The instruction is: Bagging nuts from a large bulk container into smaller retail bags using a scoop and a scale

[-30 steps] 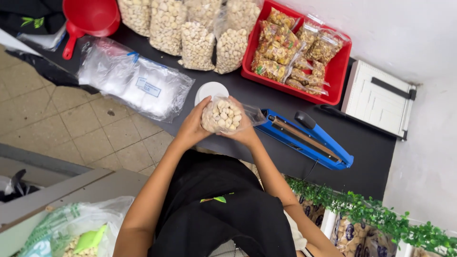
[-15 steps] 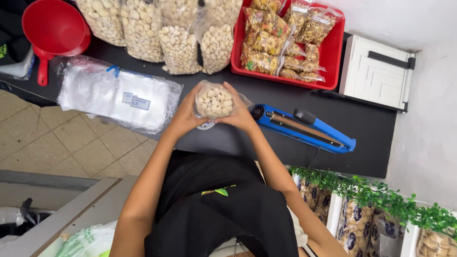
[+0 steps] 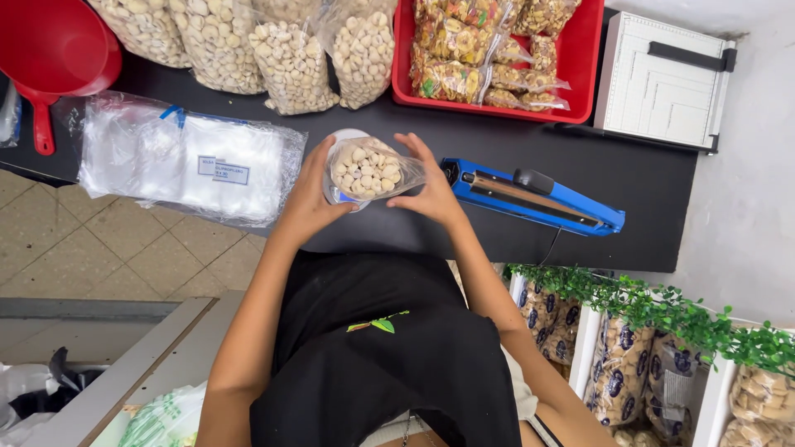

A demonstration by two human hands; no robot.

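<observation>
A small clear bag of pale nuts (image 3: 365, 168) is held above the black counter (image 3: 464, 240) between both hands. My left hand (image 3: 310, 194) cups its left side and my right hand (image 3: 426, 186) grips its right side, where the loose open end of the bag sticks out. Under the bag a small white round dish (image 3: 338, 197) shows. A blue heat sealer (image 3: 534, 196) lies on the counter just right of my right hand.
A pack of empty clear bags (image 3: 186, 161) lies to the left. Big bags of nuts (image 3: 290, 58) line the far edge with a red scoop (image 3: 54, 54). A red tray of mixed snack packets (image 3: 497, 50) and a white paper cutter (image 3: 662, 79) sit far right.
The bag of nuts has tipped from upright onto its side between my hands, its open end now pointing right toward the sealer. The camera has shifted, so the counter sits lower in view.
</observation>
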